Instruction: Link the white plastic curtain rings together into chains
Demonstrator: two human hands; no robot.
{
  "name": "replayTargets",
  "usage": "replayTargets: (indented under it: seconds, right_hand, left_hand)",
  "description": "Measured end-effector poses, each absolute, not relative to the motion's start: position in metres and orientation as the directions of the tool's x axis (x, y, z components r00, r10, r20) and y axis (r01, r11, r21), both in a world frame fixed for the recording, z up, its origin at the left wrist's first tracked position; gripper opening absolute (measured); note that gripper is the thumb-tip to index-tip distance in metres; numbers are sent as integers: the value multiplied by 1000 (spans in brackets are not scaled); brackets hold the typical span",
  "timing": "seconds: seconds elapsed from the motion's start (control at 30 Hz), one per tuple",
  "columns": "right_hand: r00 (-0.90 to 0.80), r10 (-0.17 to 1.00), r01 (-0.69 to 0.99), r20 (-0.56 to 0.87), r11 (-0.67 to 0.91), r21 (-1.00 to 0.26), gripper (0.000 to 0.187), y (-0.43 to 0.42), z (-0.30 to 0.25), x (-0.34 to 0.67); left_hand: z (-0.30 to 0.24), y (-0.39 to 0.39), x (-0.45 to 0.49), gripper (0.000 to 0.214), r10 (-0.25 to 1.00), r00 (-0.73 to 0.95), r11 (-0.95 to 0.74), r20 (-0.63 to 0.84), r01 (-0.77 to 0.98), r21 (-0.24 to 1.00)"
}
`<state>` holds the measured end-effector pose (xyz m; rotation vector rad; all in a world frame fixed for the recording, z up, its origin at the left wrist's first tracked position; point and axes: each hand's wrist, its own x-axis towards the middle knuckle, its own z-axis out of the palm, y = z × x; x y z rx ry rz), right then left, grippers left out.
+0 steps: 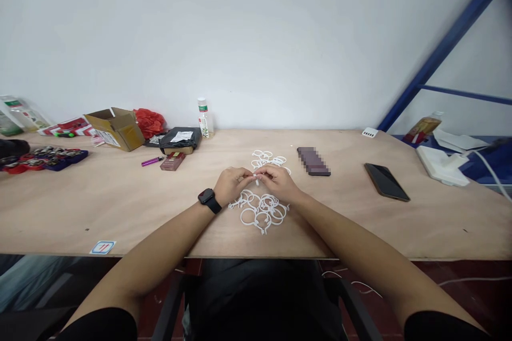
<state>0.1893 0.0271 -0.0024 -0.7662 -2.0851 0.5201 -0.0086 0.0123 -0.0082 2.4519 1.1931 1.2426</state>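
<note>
Both hands meet above the middle of the table, fingertips pinched round a small white plastic piece [257,182], probably one of the white rings. My left hand [232,184], with a black watch [208,200] on its wrist, grips it from the left. From the other side my right hand [278,182] pinches it too; the fingers cover most of the piece. Just below the hands lies a pile of white plastic rings [264,210] with small hook-like ends. A second group of white rings [276,161] lies behind the hands, partly hidden by them.
On the right lie a dark purple pack [314,161], a phone [386,182] and a white power strip [442,166]. Leftward are a red box [173,161], a purple lighter [152,161], a black parcel [181,139], a bottle [204,119] and an opened carton [116,130].
</note>
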Motion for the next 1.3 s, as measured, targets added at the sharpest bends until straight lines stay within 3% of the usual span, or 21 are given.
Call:
replayTargets:
  seconds: [0.27, 0.53, 0.83, 1.0, 1.3]
  right_hand:
    - [-477, 707, 326, 522, 694, -642, 14, 24, 1, 188]
    - [-422, 737, 347, 528, 669, -657, 17, 22, 0, 185]
    - [-357, 695, 547, 624, 697, -464, 18, 48, -13, 204]
    - [-293, 765, 686, 573, 586, -431, 32, 67, -18, 220]
    - [-401, 744, 590, 534, 656, -470, 18, 56, -15, 212]
  left_hand:
    - [-7, 10, -9, 25, 626, 471, -741, 621, 607, 286]
    - [-4, 14, -8, 23, 732, 392, -651, 557, 643, 403]
    - [3, 16, -27, 22, 691, 623, -722, 368, 566, 398]
    - [-4, 22, -36, 22, 664, 696, -741, 272, 566, 361]
    - [-11, 26, -35, 11, 689, 670, -722, 274, 603, 340]
